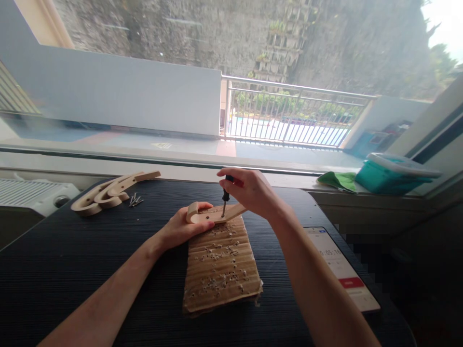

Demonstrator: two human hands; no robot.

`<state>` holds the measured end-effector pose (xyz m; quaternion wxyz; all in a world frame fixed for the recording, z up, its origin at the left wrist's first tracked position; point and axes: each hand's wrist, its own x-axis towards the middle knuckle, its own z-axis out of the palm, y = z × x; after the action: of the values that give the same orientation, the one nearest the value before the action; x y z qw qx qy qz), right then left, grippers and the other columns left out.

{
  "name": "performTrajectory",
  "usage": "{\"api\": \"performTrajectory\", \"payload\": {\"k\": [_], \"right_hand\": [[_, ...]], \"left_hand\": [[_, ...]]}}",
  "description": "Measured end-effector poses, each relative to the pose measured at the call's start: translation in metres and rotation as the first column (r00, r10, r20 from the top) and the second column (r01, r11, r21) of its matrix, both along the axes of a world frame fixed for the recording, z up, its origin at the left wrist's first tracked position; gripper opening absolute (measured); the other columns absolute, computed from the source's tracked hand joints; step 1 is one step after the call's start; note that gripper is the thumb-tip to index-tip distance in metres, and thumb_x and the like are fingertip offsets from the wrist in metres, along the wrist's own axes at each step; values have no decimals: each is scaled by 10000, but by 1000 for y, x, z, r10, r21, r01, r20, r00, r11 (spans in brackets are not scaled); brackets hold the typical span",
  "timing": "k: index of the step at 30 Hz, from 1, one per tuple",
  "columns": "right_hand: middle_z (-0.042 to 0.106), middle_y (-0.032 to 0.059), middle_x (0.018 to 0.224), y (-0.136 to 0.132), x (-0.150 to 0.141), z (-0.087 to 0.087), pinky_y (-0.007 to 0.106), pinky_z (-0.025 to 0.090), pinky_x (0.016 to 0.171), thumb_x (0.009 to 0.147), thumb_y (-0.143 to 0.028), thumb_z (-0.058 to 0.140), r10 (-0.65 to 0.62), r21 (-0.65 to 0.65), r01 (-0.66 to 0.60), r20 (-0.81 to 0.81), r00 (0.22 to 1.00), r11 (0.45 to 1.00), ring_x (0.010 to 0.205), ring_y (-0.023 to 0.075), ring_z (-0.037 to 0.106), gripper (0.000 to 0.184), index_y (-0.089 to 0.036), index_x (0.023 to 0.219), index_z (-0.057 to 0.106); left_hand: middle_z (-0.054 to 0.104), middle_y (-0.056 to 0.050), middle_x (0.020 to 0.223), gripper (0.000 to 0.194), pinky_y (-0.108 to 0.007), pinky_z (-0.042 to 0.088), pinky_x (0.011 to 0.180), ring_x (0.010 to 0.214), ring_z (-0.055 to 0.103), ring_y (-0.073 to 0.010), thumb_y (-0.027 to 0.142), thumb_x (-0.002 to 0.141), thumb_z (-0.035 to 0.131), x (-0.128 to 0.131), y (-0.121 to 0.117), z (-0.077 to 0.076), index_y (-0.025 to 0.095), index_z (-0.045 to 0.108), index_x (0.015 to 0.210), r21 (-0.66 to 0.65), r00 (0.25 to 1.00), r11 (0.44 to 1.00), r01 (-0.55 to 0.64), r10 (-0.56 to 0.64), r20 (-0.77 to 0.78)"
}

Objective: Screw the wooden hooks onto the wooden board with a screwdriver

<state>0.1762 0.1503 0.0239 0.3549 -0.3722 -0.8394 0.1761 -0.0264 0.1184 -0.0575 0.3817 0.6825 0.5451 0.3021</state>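
Observation:
My left hand [181, 224] is closed around the curled end of a pale wooden hook [214, 216], pressing it onto a cardboard block [220, 265]. The cardboard is riddled with small holes. A dark-handled screwdriver [226, 195] stands nearly upright in the fingers of my right hand [249, 190]. Its tip meets a screw head in one of the hook's holes; another hole shows nearer the curl. The hook's far end passes partly behind my right hand.
More wooden hooks [112, 190] lie at the table's back left, with a small pile of screws [135, 200] beside them. A phone [345, 270] showing a timer lies to the right. On the windowsill are a green cloth [338, 180] and a teal box [392, 174].

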Motion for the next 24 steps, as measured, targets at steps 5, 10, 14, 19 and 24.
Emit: {"api": "performTrajectory", "payload": {"k": [5, 10, 14, 19, 24], "right_hand": [[689, 52, 873, 0, 5, 0, 268, 433, 678, 874, -266, 442, 81, -49, -81, 10, 997, 996, 721, 120, 580, 375, -165, 1179, 634], [669, 30, 776, 3, 6, -3, 265, 423, 635, 871, -298, 474, 71, -58, -72, -11, 997, 996, 660, 113, 569, 353, -171, 1150, 649], [623, 0, 675, 4, 5, -3, 258, 409, 603, 855, -315, 510, 38, -30, -39, -30, 999, 999, 606, 100, 533, 326, -160, 1088, 677], [637, 0, 689, 2, 3, 0, 248, 415, 612, 830, -293, 544, 37, 10, -36, -34, 999, 999, 613, 95, 518, 282, -159, 1015, 710], [686, 39, 873, 0, 4, 1, 255, 431, 657, 837, -200, 458, 91, -5, -91, 10, 996, 996, 694, 107, 561, 375, -156, 1156, 651]], "left_hand": [[659, -54, 1168, 564, -306, 493, 918, 1109, 588, -271, 506, 688, 653, 0, 0, -1, 187, 590, 1148, 24, 1000, 1000, 3, -3, -11], [656, -62, 1167, 566, -315, 496, 919, 1101, 592, -270, 505, 693, 652, 0, 0, -1, 179, 583, 1150, 21, 1000, 1000, 3, -3, -10], [655, -63, 1171, 569, -322, 503, 908, 1106, 589, -271, 506, 699, 643, 0, 0, -1, 177, 575, 1159, 11, 1000, 1000, 11, -10, -19], [652, -62, 1182, 571, -311, 497, 919, 1115, 585, -264, 505, 699, 645, -1, 0, -1, 178, 574, 1161, 15, 1000, 1000, 7, -7, -20], [656, -50, 1177, 571, -309, 498, 920, 1121, 584, -265, 509, 694, 648, -1, 0, -2, 189, 577, 1161, 14, 1000, 1000, -2, 2, -6]]}}
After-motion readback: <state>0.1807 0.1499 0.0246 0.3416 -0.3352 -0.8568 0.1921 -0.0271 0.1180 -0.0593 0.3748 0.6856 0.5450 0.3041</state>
